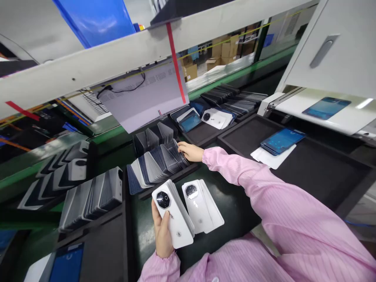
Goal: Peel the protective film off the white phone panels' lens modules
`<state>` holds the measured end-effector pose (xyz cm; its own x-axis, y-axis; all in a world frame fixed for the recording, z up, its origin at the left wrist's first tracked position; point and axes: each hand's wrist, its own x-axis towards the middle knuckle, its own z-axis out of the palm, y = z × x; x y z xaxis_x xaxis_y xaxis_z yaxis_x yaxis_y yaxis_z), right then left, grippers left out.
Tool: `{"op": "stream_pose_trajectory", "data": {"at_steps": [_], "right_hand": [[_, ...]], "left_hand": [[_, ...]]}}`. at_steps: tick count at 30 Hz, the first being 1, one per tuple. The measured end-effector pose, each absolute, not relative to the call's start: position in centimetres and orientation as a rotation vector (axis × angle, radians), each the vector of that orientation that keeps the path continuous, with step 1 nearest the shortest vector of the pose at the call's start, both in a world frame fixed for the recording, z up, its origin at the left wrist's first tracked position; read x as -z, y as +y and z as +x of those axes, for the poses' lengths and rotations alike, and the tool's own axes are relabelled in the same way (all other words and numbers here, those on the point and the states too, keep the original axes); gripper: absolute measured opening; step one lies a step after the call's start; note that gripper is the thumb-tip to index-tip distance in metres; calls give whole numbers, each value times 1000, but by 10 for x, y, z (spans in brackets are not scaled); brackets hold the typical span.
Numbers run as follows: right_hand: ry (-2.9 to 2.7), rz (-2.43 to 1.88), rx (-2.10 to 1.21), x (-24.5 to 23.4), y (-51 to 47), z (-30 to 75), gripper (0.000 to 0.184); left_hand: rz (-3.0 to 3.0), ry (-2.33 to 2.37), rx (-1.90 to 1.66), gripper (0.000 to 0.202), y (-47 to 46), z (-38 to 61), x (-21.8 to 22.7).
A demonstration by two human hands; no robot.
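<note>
My left hand is wrapped round a stack of white phone back panels, tilted, with a dark round camera patch on the top one. Right beside it, a small fanned pile of similar white panels lies on the dark green bench. My right hand reaches forward to a black tray, its fingers closed on the right end of a leaning row of grey and dark blue panels. How many panels those fingers grip is hidden.
Trays of leaning panels stand at left. A black tray at right bears blue-filmed panels. Behind it is a white machine with a conveyor belt. A white beam crosses above the bench.
</note>
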<state>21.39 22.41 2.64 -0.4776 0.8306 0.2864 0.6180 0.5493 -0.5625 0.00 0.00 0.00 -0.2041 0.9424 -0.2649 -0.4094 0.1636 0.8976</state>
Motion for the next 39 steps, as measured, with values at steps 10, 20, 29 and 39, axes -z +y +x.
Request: {"op": "stream_pose_trajectory", "data": {"at_steps": [10, 20, 29, 39], "right_hand": [[-1905, -1444, -718, -8, 207, 206, 25], [-1932, -989, -685, -47, 106, 169, 34], [-1926, -1047, -754, -42, 64, 136, 31], [-1591, -1174, -1070, -41, 62, 127, 7]], "left_hand": [[638, 1137, -1349, 74, 0, -6, 5], [739, 1147, -1400, 81, 3, -2, 12], [748, 1203, -1417, 90, -1, 1, 8], [962, 1326, -1472, 75, 0, 0, 8]]}}
